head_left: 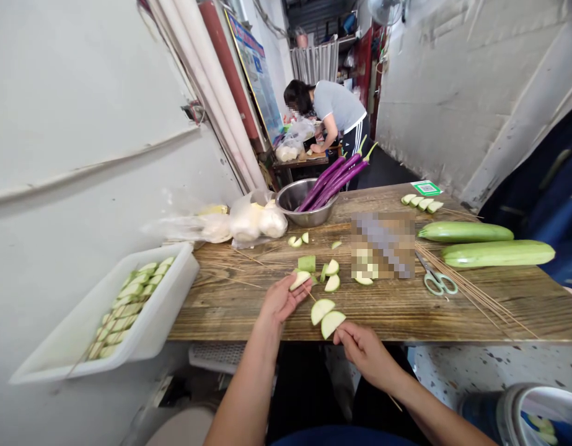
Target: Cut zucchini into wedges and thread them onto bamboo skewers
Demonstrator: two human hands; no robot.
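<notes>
My left hand (281, 298) pinches a half-round zucchini slice (300, 280) above the table's front part. In my right hand (367, 350) is a thin bamboo skewer (395, 402), its blunt end sticking out below the wrist. Two half-round zucchini slices (333, 324) are threaded on it, close to the right fingers. The skewer's other end reaches the slice in my left hand; whether it has pierced that slice I cannot tell. Loose zucchini pieces (332, 283) lie just beyond my hands.
At left stands a white tub (149, 331) of skewered slices. Scissors (438, 280), bundled skewers (471, 288), two whole zucchinis (497, 253) and a blurred-out patch (383, 244) lie to the right. A steel bowl (308, 217) holds eggplants (334, 179). Farther back, a person (339, 105) bends over a low table.
</notes>
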